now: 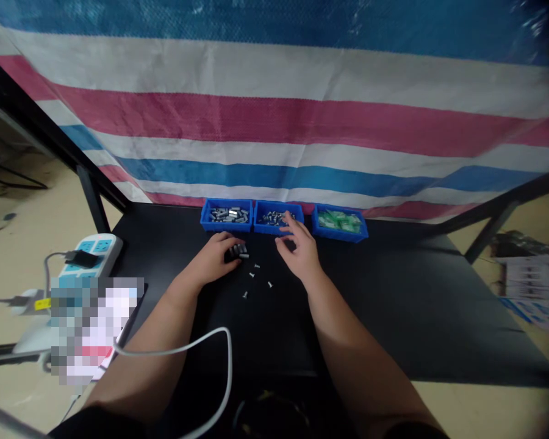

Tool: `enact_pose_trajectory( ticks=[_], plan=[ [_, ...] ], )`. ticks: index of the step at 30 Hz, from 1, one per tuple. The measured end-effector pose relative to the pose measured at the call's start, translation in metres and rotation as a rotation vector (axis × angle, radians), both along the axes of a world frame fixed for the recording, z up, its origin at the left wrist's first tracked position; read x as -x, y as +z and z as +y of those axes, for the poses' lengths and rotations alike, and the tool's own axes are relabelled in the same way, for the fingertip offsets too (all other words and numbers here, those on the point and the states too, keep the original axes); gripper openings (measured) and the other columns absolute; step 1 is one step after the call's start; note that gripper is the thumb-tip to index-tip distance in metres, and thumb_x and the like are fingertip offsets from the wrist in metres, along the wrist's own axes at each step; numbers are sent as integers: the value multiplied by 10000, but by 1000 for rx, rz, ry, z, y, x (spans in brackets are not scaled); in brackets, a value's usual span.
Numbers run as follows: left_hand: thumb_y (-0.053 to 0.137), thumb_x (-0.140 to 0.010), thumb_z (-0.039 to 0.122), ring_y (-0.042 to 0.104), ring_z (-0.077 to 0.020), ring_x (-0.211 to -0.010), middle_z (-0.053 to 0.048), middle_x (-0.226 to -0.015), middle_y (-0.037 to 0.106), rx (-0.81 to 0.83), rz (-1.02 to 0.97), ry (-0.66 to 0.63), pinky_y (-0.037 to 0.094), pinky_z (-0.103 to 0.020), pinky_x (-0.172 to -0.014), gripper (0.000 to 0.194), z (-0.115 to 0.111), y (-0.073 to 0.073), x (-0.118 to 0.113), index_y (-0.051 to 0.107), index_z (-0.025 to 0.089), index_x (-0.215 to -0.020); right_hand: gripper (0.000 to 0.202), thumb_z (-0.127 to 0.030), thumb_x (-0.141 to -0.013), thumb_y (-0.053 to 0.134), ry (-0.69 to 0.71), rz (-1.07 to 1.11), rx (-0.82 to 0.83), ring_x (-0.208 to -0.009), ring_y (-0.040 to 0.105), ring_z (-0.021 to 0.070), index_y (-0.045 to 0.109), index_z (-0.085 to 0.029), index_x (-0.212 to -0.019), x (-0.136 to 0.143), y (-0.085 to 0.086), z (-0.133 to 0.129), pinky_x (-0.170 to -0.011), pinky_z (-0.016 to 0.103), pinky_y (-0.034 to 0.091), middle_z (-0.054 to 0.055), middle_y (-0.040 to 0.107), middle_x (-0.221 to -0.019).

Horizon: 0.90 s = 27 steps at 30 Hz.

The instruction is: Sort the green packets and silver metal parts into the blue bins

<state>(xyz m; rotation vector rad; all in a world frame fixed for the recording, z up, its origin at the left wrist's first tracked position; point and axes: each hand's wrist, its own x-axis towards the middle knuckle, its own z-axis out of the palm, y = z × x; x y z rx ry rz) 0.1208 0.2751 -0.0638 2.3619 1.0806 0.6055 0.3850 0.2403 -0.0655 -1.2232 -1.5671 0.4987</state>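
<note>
My left hand (216, 258) rests on the black table, its fingers apart and curved around a few metal cylinders (244, 255) lying by its fingertips. Over the front edge of the middle blue bin (268, 230), which holds small screws, my right hand (301, 249) hovers with spread fingers and nothing visible in them. Several loose screws (252, 275) lie on the table between and below the hands. The left blue bin (226, 228) contains metal cylinders. In the right blue bin (341, 235) are green and clear plastic packets.
A white power strip (112, 249) with plugs is at the left, above a blurred, pixelated flat object (114, 317). A white cable (229, 360) loops across the lower front. Behind the bins hangs a striped sheet (302, 122). Black frame bars slant at both sides.
</note>
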Motion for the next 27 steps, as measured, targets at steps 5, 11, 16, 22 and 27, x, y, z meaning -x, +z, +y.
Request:
enact_pose_trajectory(
  ticks=[5, 11, 16, 22, 27],
  plan=[
    [718, -818, 196, 576, -275, -1136, -90, -1187, 602, -22, 8, 1, 482, -477, -1056, 435, 1, -3, 0, 688, 265, -1247, 326, -244, -920, 595, -11, -151, 31, -783, 614, 167, 687, -237, -1232, -2, 6, -6, -773, 339, 565, 77, 671, -1053],
    [674, -865, 181, 550, -273, -1152, -91, -1232, 579, -71, 23, -29, 463, -485, -1060, 316, -1, -5, -3, 747, 279, -1156, 157, -361, -905, 685, 293, -310, 325, -575, 529, 123, 703, -238, -1001, -7, 25, -19, -592, 272, 424, -23, 619, -695],
    [657, -880, 176, 536, -273, -1148, -85, -1245, 570, -84, 44, -40, 451, -475, -1053, 315, -2, -5, -5, 757, 294, -1155, 442, -418, -723, 882, 481, -431, 598, -622, 617, 141, 676, -259, -1080, 6, 27, -27, -595, 258, 400, -44, 686, -693],
    [652, -895, 191, 521, -277, -1161, -78, -1281, 554, -85, 68, -46, 442, -478, -1056, 283, -2, -8, -7, 768, 311, -1124, 528, -362, -730, 880, 388, -460, 638, -656, 646, 166, 600, -267, -1167, 27, 15, -30, -589, 263, 393, -44, 695, -709],
    [647, -915, 216, 513, -277, -1156, -81, -1275, 560, -94, 62, -51, 444, -470, -1047, 227, -3, -10, -10, 769, 293, -1090, 546, -324, -810, 808, 268, -484, 585, -723, 671, 194, 583, -250, -1302, 35, 11, -29, -657, 278, 443, 12, 713, -783]
  ],
)
